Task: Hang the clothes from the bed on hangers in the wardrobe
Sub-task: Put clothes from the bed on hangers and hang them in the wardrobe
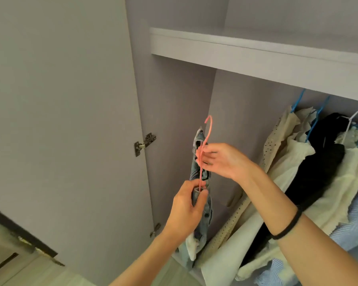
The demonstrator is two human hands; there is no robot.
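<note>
Pink hanger (204,149) held upright before the open wardrobe (174,100), hook up. Right hand (221,159) pinches its stem with curled fingers (203,150). Left hand (187,209) grips bunched denim garment (196,174) at the hanger's lower end. Hung clothes (298,172) crowd the right, on blue hangers (316,118), under the shelf (256,56).

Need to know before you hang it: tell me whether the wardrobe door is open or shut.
Open. The door is swung out to the left, its hinge exposed, with hanging clothes visible inside.
</note>
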